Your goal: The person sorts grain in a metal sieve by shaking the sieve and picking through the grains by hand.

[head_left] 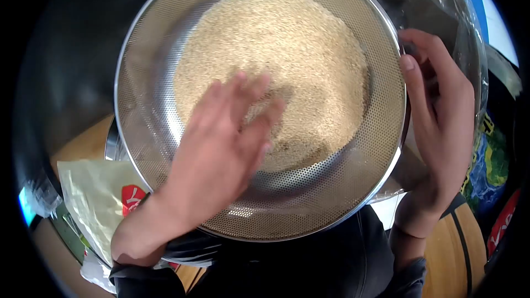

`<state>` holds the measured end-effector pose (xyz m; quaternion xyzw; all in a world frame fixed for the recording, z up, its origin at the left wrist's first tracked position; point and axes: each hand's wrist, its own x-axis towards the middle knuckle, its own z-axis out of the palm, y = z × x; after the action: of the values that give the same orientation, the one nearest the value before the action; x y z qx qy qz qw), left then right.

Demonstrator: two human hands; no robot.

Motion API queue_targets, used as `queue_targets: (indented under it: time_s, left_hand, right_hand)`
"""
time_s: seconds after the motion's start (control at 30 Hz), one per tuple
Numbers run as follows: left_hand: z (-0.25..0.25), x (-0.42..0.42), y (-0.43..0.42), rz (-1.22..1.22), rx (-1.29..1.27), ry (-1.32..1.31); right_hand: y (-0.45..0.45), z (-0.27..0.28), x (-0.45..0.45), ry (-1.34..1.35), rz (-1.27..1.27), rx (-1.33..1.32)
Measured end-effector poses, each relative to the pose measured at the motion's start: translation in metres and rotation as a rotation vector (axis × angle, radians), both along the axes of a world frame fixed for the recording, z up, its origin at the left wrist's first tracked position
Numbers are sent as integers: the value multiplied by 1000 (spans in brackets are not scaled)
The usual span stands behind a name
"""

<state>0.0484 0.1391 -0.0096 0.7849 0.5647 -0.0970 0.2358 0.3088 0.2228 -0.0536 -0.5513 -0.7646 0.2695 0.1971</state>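
Observation:
A wide round sieve (157,85) of perforated metal fills the middle of the view. Inside it lies a heap of small pale-gold grains (276,33), perhaps sesame seeds, with a hollow near its lower middle. My left hand (226,132) reaches over the sieve's near side, its fingers spread and slightly blurred at the hollow in the grains. Whether anything sticks to those fingertips is too blurred to tell. On the right, my right hand (441,91) grips the sieve's rim, thumb and fingers bent around it; part of the grip is hidden.
Clear plastic sheeting (436,0) lies behind the sieve at the upper right. A pale yellow bag (91,198) with a red mark stands at the lower left. Wooden slats (444,254) show at the lower right, beside a colourful printed bag (491,160). My dark-clothed lap (287,267) is just below.

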Motion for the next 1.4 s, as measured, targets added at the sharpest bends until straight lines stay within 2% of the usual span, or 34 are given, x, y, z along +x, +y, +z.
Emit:
queue_targets:
  time_s: [0.03,0.07,0.13,0.17,0.23,0.27,0.33,0.37,0.4,0.47,0.5,0.57,0.67,0.8,0.87,0.9,0.97,1.0,1.03,1.13,1.2,1.27,1.3,1.33,1.4]
  left_hand:
    - [-12,-1,-11,-64,61,-174]
    - [-11,5,-16,-75,49,-186]
    - [-6,16,-20,-94,-323,-355]
    - [-8,21,-19,-104,-344,-362]
    - [-13,27,-17,152,-799,-547]
    - [-20,27,-19,151,-816,-548]
    - [-34,26,-22,476,-853,-708]
    - [-32,25,-18,575,-811,-719]
    - [-33,21,-12,575,-810,-708]
    - [-37,6,6,872,-654,-888]
    - [-39,1,13,874,-650,-874]
    - [-42,-9,25,1116,-406,-1042]
    - [-41,-22,36,1189,-235,-1039]
    - [-32,-25,37,1166,-129,-980]
    - [-23,-23,32,949,-308,-937]
    - [-24,-17,28,864,-320,-792]
    - [-33,-17,13,627,-590,-867]
    - [-33,-12,15,596,-732,-798]
    - [-35,-6,14,594,-735,-798]
    - [-42,7,12,380,-1005,-669]
    - [-59,0,2,418,-807,-931]
    - [-61,0,15,531,-556,-905]
    - [-56,3,26,664,-567,-971]
    - [-53,3,33,663,-571,-967]
    - [-51,-1,44,1031,-420,-1069]
  right_hand:
    - [0,-2,2,-31,49,69]
    - [0,-2,2,-37,64,89]
    - [0,-3,2,-48,94,129]
    - [0,-1,1,-90,98,99]
    - [0,-5,1,-100,104,94]
    - [-1,-6,2,-102,106,91]
    - [-2,-9,3,-102,104,89]
    - [-3,-9,4,-101,99,90]
    - [-3,-11,5,-97,95,86]
    - [-3,-12,6,-92,90,83]
    - [-4,-13,8,-88,88,80]
    - [-4,-14,10,-83,85,72]
    - [-6,-18,13,-64,84,50]
    - [-9,-21,10,-84,59,67]
    - [-10,-18,7,-125,26,13]
    - [-10,-17,7,-139,14,-5]
    - [-9,-17,8,-104,57,12]
    - [-8,-17,9,-94,70,16]
    - [-8,-19,9,-95,73,29]
    - [-10,-20,9,-104,68,40]
    - [-10,-23,10,-103,70,38]
    - [-12,-23,11,-101,68,39]
    - [-11,-24,12,-102,66,39]
    - [-12,-24,12,-102,66,39]
    - [-12,-25,15,-101,65,37]
